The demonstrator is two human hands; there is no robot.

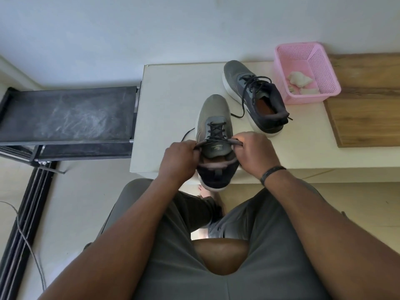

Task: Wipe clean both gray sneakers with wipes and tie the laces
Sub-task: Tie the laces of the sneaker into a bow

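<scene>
A plain room at home: bare white wall (151, 29), tiled floor (71, 191), low desk (173, 109), pink basket (307, 72).

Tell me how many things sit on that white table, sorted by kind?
Gray sneakers: 2, the near sneaker whose laces both hands grip, left hand and right hand, and the far sneaker.
Pink baskets: 1, the pink basket holding crumpled wipes.
Wooden boards: 1, the wooden board.
Total: 4
</scene>
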